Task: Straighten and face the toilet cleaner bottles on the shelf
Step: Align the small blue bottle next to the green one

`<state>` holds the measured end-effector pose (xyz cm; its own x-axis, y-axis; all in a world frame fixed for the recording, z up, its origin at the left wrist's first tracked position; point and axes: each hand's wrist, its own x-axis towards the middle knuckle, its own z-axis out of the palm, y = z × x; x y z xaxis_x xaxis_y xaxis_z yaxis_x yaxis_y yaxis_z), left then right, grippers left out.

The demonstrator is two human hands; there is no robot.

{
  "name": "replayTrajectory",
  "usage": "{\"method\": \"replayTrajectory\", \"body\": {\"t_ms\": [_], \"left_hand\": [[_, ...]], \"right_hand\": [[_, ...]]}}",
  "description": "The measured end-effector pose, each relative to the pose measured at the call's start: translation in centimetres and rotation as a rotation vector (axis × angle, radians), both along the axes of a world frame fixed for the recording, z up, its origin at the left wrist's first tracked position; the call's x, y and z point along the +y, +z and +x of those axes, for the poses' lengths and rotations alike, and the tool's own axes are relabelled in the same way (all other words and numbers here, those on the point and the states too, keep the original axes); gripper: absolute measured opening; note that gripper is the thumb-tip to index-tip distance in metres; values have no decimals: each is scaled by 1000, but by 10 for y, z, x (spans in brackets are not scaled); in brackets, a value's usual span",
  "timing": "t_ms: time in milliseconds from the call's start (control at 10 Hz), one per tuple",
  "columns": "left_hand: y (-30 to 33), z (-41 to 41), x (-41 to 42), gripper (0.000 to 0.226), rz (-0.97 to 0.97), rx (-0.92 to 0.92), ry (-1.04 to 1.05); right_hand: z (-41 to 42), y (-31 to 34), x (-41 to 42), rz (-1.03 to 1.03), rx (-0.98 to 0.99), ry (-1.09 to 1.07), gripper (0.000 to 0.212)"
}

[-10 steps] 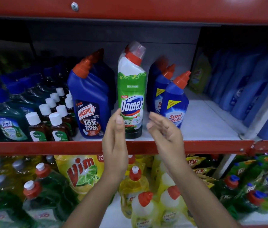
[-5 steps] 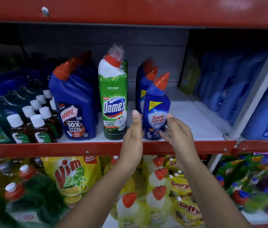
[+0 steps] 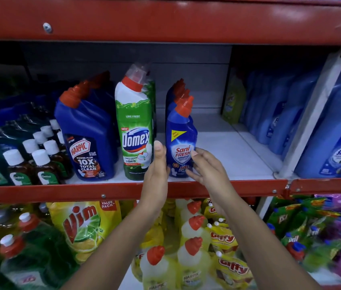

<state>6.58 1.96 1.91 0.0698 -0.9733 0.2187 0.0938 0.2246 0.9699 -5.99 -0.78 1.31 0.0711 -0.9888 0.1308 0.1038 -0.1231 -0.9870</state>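
A blue Sani Fresh bottle (image 3: 181,139) with an orange cap stands upright at the front of the white shelf (image 3: 228,155), label facing me. My left hand (image 3: 158,164) presses flat against its left side and my right hand (image 3: 204,166) touches its right side with fingertips. Two more Sani Fresh bottles (image 3: 176,91) line up behind it. Left of it stands a green Domex bottle (image 3: 135,126), then a large blue Harpic bottle (image 3: 85,132), both label-forward.
Small brown Dettol bottles (image 3: 39,162) fill the shelf's left. A divider (image 3: 307,122) and pale blue jugs (image 3: 337,139) stand on the right. The red shelf lip (image 3: 102,192) runs in front. Vim pouch (image 3: 83,227) and yellow bottles sit on the shelf below.
Both hands moved from in front of the Domex bottle to the front Sani Fresh bottle and closed in on its two sides. The view shifted right.
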Motion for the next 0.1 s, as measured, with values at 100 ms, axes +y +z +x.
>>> {"method": "replayTrajectory", "body": {"t_ms": [100], "left_hand": [[-4,-5,1,63,-37,-53,53]], "right_hand": [[0,2,6,-59,54,8,30]]}}
